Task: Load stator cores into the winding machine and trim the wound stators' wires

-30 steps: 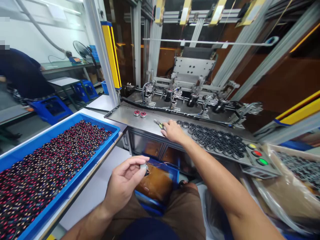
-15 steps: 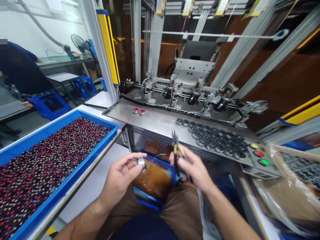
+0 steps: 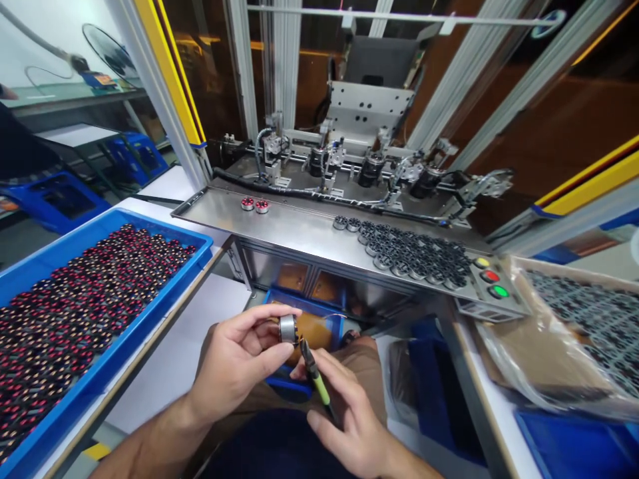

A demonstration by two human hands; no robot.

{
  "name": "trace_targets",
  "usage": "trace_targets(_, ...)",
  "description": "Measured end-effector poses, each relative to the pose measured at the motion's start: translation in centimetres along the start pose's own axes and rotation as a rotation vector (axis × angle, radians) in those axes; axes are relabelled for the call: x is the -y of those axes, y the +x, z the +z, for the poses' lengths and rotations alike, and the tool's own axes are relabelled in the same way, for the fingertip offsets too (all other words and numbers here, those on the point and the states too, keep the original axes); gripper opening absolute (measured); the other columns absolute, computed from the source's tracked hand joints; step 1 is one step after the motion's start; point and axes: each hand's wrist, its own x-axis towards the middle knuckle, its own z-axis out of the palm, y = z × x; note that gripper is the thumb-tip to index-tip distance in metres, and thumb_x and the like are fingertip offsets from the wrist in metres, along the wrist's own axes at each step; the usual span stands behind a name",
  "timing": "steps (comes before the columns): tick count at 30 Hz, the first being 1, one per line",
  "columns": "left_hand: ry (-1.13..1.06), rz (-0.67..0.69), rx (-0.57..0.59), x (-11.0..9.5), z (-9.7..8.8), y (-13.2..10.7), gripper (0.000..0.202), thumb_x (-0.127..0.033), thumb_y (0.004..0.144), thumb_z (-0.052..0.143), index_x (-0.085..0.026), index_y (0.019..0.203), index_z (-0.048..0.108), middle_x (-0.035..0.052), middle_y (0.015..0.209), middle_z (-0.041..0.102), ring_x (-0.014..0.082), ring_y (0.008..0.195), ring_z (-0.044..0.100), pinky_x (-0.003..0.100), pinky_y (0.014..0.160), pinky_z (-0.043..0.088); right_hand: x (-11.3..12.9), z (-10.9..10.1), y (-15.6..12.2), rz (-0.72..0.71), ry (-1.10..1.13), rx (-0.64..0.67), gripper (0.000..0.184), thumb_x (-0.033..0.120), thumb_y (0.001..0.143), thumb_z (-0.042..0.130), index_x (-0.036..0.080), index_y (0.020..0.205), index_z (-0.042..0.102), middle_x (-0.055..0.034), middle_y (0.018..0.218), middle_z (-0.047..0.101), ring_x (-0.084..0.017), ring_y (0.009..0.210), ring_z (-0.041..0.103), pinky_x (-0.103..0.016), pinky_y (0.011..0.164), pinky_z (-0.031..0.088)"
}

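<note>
My left hand (image 3: 234,369) pinches a small round metal part with a toothed black end (image 3: 288,328) between thumb and fingers, held above my lap. My right hand (image 3: 344,412) grips small pliers with green-yellow handles (image 3: 313,371); their dark tip touches the part. Thin wires trail from the part to the right.
A blue tray (image 3: 197,243) full of red-and-black wound parts sits at my left. The steel shelf (image 3: 299,229) ahead carries two red parts (image 3: 254,205), a cluster of black rings (image 3: 414,249) and yellow, red and green buttons (image 3: 489,276). A bag of black rings (image 3: 589,313) lies at the right.
My right hand picked the pliers off the steel shelf and brought them down to the part in my left hand. The view has tilted downward.
</note>
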Motion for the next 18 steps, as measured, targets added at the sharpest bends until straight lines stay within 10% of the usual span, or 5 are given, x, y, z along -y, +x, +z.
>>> trace_targets(18,0.042,-0.035,-0.027,0.03,0.02,-0.4,0.033,-0.012,0.08,0.073,-0.025,0.109,0.07,0.0025,0.113,0.074,0.0146,0.096,0.072,0.021,0.089,0.056,-0.34,0.34,-0.83,-0.028,-0.166,-0.033,0.066,0.004,0.077,0.05,0.025,0.139,0.044,-0.0036,0.084,0.057,-0.018,0.075,0.058,-0.029,0.066,0.051)
